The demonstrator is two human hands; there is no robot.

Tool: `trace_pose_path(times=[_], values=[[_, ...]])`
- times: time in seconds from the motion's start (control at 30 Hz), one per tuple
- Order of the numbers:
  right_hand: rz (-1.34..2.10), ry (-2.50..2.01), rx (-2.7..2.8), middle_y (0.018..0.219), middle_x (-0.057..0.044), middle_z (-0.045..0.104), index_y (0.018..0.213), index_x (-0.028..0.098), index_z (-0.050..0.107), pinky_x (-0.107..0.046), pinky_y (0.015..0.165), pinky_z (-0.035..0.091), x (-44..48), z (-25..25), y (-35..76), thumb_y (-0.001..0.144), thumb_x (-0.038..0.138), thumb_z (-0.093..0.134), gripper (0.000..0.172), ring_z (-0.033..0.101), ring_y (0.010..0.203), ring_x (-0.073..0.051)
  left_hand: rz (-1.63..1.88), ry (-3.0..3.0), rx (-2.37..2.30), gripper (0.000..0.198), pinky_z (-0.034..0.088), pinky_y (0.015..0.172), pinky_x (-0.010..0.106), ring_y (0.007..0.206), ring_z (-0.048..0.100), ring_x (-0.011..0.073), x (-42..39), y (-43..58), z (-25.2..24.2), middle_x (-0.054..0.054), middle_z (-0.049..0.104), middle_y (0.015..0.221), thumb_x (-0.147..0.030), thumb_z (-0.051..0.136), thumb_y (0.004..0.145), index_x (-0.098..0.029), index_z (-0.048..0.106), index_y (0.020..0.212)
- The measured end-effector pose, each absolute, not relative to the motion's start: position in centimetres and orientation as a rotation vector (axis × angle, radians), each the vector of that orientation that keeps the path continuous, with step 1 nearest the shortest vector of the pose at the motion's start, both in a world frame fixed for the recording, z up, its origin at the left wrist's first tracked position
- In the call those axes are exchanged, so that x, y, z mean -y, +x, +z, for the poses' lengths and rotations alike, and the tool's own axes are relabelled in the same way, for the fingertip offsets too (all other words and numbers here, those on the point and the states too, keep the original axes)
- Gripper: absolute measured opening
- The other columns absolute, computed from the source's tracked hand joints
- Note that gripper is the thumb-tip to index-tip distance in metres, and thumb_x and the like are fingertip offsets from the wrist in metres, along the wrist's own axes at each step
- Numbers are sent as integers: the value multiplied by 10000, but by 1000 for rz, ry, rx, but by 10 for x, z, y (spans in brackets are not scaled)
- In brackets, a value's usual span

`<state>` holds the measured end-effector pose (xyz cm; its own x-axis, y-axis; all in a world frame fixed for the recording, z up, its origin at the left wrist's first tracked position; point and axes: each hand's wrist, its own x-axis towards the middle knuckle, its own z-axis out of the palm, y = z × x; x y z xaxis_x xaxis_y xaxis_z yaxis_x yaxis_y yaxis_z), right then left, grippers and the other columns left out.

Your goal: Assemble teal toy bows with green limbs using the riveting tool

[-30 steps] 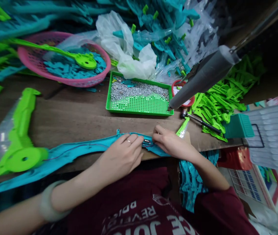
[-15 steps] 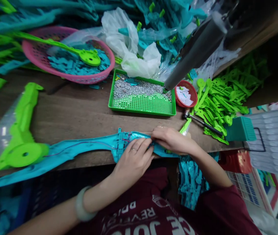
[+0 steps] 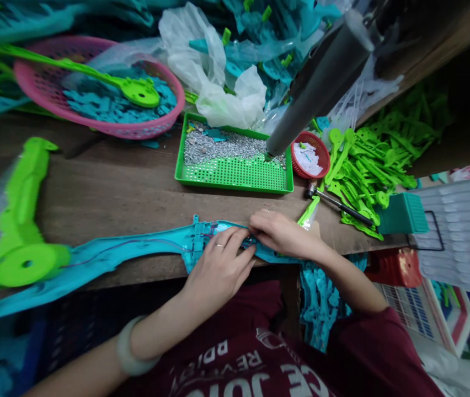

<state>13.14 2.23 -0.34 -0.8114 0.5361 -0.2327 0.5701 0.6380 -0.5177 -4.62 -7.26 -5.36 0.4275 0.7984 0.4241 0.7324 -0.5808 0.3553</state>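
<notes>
A long turquoise plastic shell (image 3: 135, 251) lies open side up along the bench's front edge, with a thin wire (image 3: 106, 246) running through it. My left hand (image 3: 222, 263) rests over the shell's middle, its fingers bent and gripping it. My right hand (image 3: 278, 232) is pinched at the shell just to the right, fingertips close to my left ones. Whatever small piece lies between them is hidden. At the shell's left end sits a lime-green plastic part (image 3: 23, 226) with a clear window.
Behind the hands stands a green tray (image 3: 235, 189) of small metal screws. A hammer (image 3: 338, 205) lies to its right, near a red basket (image 3: 319, 172) of white pieces. A pink basket (image 3: 131, 130) holds turquoise parts. A grey cylinder (image 3: 321, 82) slants above the tray. Lime-green parts (image 3: 375, 165) are heaped right.
The whole view has shifted slightly, so the bench items appear further left. My right fingertips have separated a little from my left ones, and both hands stay at the shell.
</notes>
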Motion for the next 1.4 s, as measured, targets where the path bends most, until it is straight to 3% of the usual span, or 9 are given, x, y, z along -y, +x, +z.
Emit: trace_pose_path(times=[0.13,0.3,0.43,0.6,0.77,0.93,1.1,1.2,1.4], values=[[-873,1010,-2681,971,-41,550,930,176,520,-284,732,358,-33,0,120,893,32,545,152,488,833,-168,822,2597,-1365,205,546,922,503,1123,572,349,71,-46,-53,190,652,1159,-198,580,943,-133,742,1049],[-1023,1025,-2604,854,6,525,850,168,526,-264,703,351,-49,6,122,825,50,669,188,461,777,-143,788,2647,-1356,169,525,938,495,1094,575,336,68,-45,-50,171,666,1144,-191,623,918,-147,750,1020],[-856,1094,-2826,977,-59,566,892,159,608,-303,793,415,-22,0,143,930,149,614,41,506,909,-190,753,2656,-1368,137,504,952,488,1055,583,314,66,-45,-46,143,674,1096,-200,646,906,-179,752,990],[-276,1131,-3016,1101,-140,627,1126,137,658,-393,812,398,22,-19,158,1018,205,470,227,458,989,-265,693,2682,-1380,119,495,967,490,1016,590,305,65,-43,-44,125,671,1024,-201,651,897,-179,743,970],[-418,1188,-3019,1087,-131,632,1196,145,644,-393,826,414,25,-29,157,1005,170,476,255,457,988,-261,668,2742,-1369,144,503,954,497,988,596,302,64,-43,-42,124,670,1004,-198,615,915,-176,740,982],[-541,1311,-2938,1065,-130,593,1104,132,678,-381,834,445,17,-30,146,950,102,506,232,472,1003,-258,661,2775,-1364,159,529,910,498,983,602,313,64,-40,-44,133,671,1034,-190,624,901,-182,740,1010],[-424,1247,-2925,1073,-128,602,925,146,698,-376,800,445,14,-22,143,932,100,515,188,469,1005,-259,693,2770,-1299,201,533,955,533,1041,614,327,70,-52,-36,147,668,1105,-178,632,901,-164,714,1084],[-313,1266,-3076,1062,-128,624,1006,148,696,-378,786,441,19,-15,144,965,124,478,223,465,987,-257,835,2692,-1295,278,530,984,511,1124,606,311,78,-79,-27,168,646,1215,-178,585,950,-140,639,1220],[-123,1050,-3231,1099,-145,664,1192,118,640,-408,802,426,34,-17,106,1018,203,446,274,481,988,-271,930,2637,-1432,204,558,907,445,1050,666,285,82,-120,-36,162,707,1142,-177,560,980,-111,638,1157]])
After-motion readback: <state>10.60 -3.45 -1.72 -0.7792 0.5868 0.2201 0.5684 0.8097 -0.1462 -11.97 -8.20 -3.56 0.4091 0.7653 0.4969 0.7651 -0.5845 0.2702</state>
